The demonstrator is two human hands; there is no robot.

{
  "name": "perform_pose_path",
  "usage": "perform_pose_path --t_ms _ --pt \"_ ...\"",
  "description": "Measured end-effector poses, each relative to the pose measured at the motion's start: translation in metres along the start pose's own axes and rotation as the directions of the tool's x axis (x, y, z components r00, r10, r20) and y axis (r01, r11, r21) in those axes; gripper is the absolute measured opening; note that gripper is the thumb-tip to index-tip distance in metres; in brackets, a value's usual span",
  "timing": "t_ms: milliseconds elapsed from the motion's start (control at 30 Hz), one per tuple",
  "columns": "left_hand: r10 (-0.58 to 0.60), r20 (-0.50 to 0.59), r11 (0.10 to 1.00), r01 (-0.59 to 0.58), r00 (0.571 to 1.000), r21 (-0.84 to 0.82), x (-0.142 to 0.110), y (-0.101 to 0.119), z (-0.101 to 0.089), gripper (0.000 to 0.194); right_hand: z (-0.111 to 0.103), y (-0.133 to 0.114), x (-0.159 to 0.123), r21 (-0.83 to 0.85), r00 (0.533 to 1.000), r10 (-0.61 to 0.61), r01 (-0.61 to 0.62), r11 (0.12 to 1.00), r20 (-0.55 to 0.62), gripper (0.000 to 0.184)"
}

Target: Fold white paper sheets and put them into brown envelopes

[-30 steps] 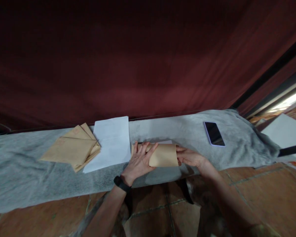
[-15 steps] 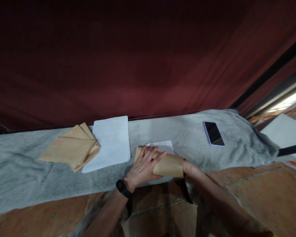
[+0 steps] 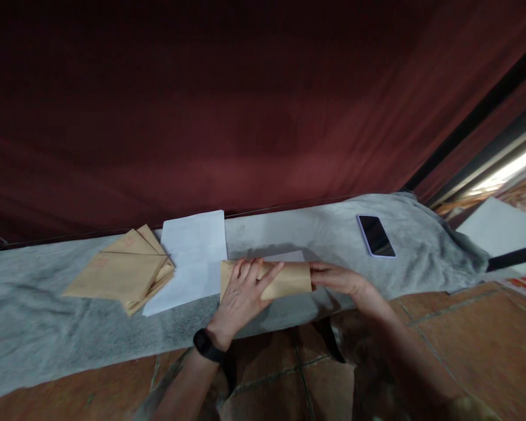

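A brown paper envelope [image 3: 291,279] lies crosswise near the front edge of the grey cloth, its right end bulging slightly. My left hand [image 3: 244,290], with a black band on the wrist, rests flat on its left part, fingers spread. At the right end, my right hand [image 3: 337,277] has its fingers stretched out, their tips hidden inside the opening. I cannot see anything held in it. Behind the envelope a strip of white paper [image 3: 286,256] shows, mostly covered. Several brown envelopes [image 3: 127,266] lie fanned out to the left, overlapping a white paper stack [image 3: 197,257].
A phone in a purple case [image 3: 376,236] lies on the grey cloth [image 3: 425,245] to the right. Dark red fabric [image 3: 263,117] rises behind the cloth. Tiled floor [image 3: 473,333] runs along the front. A dark bar [image 3: 515,255] stands at the far right.
My right hand has drawn back to the right, from wrist-deep in the envelope to only the fingertips inside. The envelope and my left hand have shifted slightly left.
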State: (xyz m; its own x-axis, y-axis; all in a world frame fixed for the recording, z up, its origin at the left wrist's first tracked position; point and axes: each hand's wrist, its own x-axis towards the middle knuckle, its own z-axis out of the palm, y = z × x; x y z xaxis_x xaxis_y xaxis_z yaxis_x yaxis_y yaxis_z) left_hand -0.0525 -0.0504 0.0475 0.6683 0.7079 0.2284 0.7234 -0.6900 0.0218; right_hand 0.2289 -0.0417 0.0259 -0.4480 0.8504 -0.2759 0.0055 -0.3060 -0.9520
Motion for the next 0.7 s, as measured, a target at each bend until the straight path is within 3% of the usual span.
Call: perform_pose_path --t_ms 33,100,167,233,333,400,567,700 --pt "-0.027 -0.012 1.0 0.027 1.0 0.007 -0.002 -0.007 -0.002 0.087 -0.005 0.0 0.001 0.025 1.0 -0.008 0.008 1.0 -0.026 0.044" --pt "-0.104 -0.041 0.994 0.104 0.994 0.013 -0.009 -0.025 -0.003 0.091 -0.012 0.003 0.005 -0.009 0.98 -0.03 0.029 1.0 -0.197 0.045" --pt "-0.178 -0.037 0.984 0.179 0.983 0.019 -0.018 -0.043 -0.001 0.097 -0.012 0.01 0.01 -0.234 0.892 -0.089 -0.02 0.972 -0.444 0.042" --pt "-0.239 -0.012 0.971 0.239 0.971 0.027 -0.026 -0.059 0.001 0.1 -0.002 0.021 0.016 -0.541 0.813 -0.182 -0.184 0.821 -0.553 0.035" --pt "-0.296 0.075 0.955 0.297 0.952 -0.002 -0.036 -0.073 0.005 0.102 0.02 0.033 0.024 -0.747 0.796 -0.231 -0.363 0.558 -0.559 0.044" --pt "-0.318 0.143 0.946 0.324 0.937 -0.022 -0.039 -0.077 0.009 0.103 0.033 0.036 0.028 -0.764 0.788 -0.216 -0.426 0.485 -0.577 0.05" --pt "-0.315 0.231 0.936 0.341 0.921 -0.084 -0.042 -0.08 0.016 0.108 0.038 0.029 0.032 -0.741 0.788 -0.143 -0.477 0.474 -0.599 0.039" --pt "-0.319 0.233 0.931 0.349 0.919 -0.103 -0.043 -0.081 0.018 0.11 0.03 0.03 0.032 -0.773 0.795 -0.21 -0.43 0.466 -0.569 0.025"
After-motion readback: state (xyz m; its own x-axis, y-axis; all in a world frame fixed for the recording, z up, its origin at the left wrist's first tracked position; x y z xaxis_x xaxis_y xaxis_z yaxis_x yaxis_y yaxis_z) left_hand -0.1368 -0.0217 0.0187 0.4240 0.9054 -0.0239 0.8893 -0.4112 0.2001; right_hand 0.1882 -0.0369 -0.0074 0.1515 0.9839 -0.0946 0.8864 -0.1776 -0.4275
